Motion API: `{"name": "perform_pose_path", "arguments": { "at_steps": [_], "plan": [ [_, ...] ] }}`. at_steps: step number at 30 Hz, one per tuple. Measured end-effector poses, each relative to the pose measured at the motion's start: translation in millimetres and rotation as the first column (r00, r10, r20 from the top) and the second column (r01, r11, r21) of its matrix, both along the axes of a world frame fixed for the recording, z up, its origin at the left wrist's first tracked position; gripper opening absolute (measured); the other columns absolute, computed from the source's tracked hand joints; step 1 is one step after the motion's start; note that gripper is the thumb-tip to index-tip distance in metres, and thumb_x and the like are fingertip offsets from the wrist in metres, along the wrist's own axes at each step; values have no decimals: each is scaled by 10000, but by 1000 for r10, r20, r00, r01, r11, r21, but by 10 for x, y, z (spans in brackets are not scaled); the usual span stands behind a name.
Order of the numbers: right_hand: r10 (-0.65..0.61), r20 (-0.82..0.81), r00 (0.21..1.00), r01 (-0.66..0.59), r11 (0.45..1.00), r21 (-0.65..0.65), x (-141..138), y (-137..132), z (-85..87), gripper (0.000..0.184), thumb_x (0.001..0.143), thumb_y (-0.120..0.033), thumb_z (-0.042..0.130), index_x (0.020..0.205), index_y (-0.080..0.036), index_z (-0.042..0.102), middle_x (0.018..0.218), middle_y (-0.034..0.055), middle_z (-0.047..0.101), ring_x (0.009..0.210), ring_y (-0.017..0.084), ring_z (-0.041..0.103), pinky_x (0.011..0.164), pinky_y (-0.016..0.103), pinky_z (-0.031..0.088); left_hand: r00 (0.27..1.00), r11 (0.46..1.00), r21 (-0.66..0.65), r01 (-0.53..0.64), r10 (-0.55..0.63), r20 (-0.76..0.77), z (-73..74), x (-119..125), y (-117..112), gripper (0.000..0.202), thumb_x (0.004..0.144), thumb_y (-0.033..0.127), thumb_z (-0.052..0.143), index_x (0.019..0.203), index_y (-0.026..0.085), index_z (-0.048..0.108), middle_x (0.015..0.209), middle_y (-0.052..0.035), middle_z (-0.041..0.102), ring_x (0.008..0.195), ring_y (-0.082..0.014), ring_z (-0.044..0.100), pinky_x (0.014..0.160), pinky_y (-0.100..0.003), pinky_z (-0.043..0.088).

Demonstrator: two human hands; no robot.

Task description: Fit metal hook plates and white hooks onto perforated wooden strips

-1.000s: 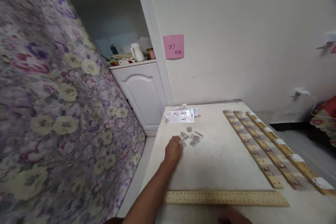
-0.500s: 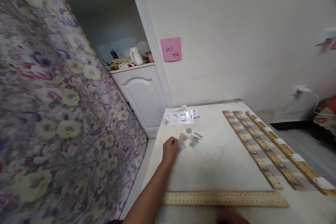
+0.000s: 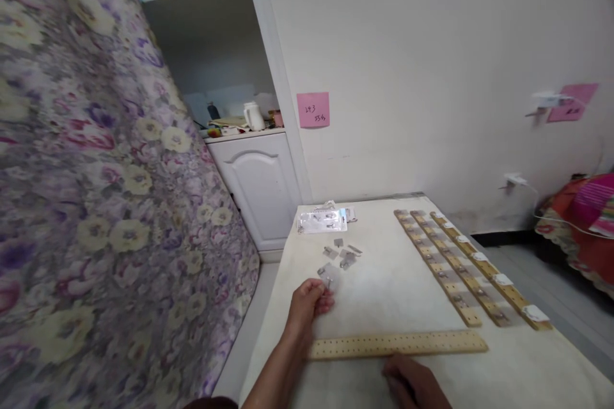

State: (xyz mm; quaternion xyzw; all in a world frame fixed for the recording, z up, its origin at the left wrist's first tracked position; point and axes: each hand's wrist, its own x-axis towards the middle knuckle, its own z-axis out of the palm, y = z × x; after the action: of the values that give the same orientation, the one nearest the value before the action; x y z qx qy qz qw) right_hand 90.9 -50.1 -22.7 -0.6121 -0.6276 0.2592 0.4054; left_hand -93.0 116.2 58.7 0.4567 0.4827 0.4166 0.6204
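Between the fingertips of my left hand [image 3: 307, 304] is a clear plastic card [image 3: 330, 272] with small metal pieces on it, raised over the table. A long wooden strip with rows of holes [image 3: 398, 344] lies crosswise just in front of me. My right hand [image 3: 416, 381] is closed at the near edge of that strip; what its fingers hold, if anything, is hidden. Beyond my left hand, several small clear cards [image 3: 348, 259] and a little grey square [image 3: 338, 243] lie loosely grouped on the tabletop.
Flat clear packaging [image 3: 322, 221] lies at the table's far left. On the right, two wooden strips bear clear cards [image 3: 449, 275], and another wooden strip bears white pieces [image 3: 503, 279]. A floral curtain [image 3: 129, 204] hangs left. The wall [image 3: 407, 77] rises behind the table [image 3: 369, 307].
My left hand has drawn back toward me, lifting one clear card from the group. My right hand has come further into view by the wooden strip. The camera view has shifted.
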Motion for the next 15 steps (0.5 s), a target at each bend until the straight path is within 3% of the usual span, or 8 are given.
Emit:
{"name": "perform_pose_path", "arguments": {
  "at_steps": [5, 10, 15],
  "plan": [
    [53, -87, 995, -56, 998, -35, 35, -4, 203, 307, 838, -447, 434, 733, -197, 578, 655, -4, 595, 640, 151, 545, 615, 246, 418, 996, 997, -73, 40, -34, 80, -76, 68, -401, 330, 614, 407, 725, 749, 167, 544, 671, -8, 685, 491, -85, 608, 461, -173, 428],
    [-66, -286, 956, 46, 996, -76, -4, 56, 327, 324, 830, -483, 471, 860, -183, 591, 706, -4, 593, 618, 138, 524, 582, 241, 416, 993, 990, -99, 97, -89, 80, -259, 126, -805, 308, 622, 409, 706, 683, 159, 537, 626, -28, 687, 446, -91, 585, 427, -176, 379],
    [-118, -362, 925, 91, 992, -92, -35, 237, 407, 347, 790, -474, 526, 960, -178, 590, 650, -30, 558, 554, 126, 493, 547, 242, 400, 985, 979, -110, 169, -165, 46, -411, 149, -1027, 297, 644, 424, 685, 692, 172, 536, 624, -12, 682, 435, -99, 581, 422, -187, 359]
  ]
}}
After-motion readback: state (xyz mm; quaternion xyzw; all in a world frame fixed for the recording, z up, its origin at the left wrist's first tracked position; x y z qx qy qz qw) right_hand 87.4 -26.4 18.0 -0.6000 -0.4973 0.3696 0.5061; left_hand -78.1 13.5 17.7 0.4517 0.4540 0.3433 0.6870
